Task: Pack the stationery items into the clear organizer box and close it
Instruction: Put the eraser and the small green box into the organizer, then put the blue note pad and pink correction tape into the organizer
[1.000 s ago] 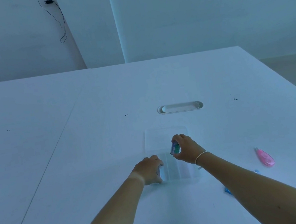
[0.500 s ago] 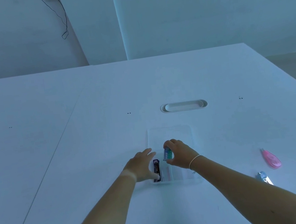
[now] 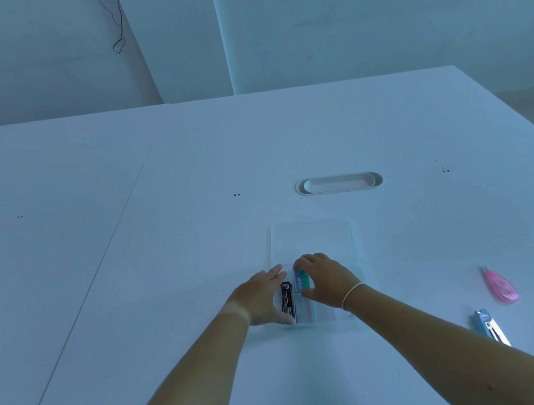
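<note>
Head view. What are my hands doing?
— My left hand (image 3: 262, 302) lies flat and open by the box (image 3: 314, 247), beside a black case (image 3: 288, 301) inside. My right hand (image 3: 327, 280) pinches a green case (image 3: 303, 280) over the box. A pink tape (image 3: 501, 287) lies far right.

Box (image 3: 313, 240): clear plastic, smooth, faintly glossy. Table (image 3: 201, 281): white, matt, smooth. Tape dispenser (image 3: 501, 287), 3 o'clock of box: translucent pink plastic, glossy. Cutter (image 3: 488, 325), 4 o'clock: pale plastic, shiny metal-looking tip.
</note>
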`<state>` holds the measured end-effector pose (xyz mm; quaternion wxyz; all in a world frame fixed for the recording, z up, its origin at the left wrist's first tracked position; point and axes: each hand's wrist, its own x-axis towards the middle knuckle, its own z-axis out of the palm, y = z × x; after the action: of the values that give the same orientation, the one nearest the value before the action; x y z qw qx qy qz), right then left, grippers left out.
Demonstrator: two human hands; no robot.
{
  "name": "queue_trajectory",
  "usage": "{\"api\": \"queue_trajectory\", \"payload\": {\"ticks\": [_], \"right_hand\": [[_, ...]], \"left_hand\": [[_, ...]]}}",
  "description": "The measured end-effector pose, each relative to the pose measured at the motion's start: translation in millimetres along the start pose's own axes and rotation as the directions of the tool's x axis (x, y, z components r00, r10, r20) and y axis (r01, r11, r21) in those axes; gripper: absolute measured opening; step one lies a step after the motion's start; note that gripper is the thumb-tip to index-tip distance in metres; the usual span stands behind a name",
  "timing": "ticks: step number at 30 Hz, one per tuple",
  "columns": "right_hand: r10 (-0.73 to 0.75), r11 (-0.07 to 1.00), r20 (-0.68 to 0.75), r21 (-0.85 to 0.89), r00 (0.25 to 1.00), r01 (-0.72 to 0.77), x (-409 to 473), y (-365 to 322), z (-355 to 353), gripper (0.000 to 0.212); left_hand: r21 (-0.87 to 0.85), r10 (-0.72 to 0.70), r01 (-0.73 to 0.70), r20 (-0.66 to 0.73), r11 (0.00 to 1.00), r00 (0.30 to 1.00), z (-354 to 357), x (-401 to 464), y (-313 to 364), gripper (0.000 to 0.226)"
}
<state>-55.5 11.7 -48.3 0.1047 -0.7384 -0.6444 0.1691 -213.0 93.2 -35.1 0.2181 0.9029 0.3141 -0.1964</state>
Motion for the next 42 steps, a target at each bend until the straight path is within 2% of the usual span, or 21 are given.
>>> {"api": "queue_trajectory", "payload": {"ticks": [11, 26, 38, 42], "right_hand": [[0.016, 1.0, -0.025, 0.011, 1.0, -0.016, -8, 7, -7, 0.048], [0.257, 0.966, -0.093, 0.052, 0.962, -0.253, -84, 63, -32, 0.044], [0.48, 0.877, -0.145, 0.066, 0.865, -0.476, -176, 144, -48, 0.045], [0.533, 0.846, -0.146, 0.07, 0.834, -0.528, -196, 166, -53, 0.048]], "left_hand": [[0.007, -0.005, 0.005, -0.013, 1.0, 1.0, -6, -4, 7, 0.101], [0.043, 0.121, -0.12, -0.037, 0.992, 0.992, 1, -3, 75, 0.097], [0.099, 0.315, -0.315, 0.014, 0.944, 0.949, 33, 12, 178, 0.085], [0.217, 0.364, -0.358, 0.013, 0.908, 0.931, 45, 17, 204, 0.08]]}}
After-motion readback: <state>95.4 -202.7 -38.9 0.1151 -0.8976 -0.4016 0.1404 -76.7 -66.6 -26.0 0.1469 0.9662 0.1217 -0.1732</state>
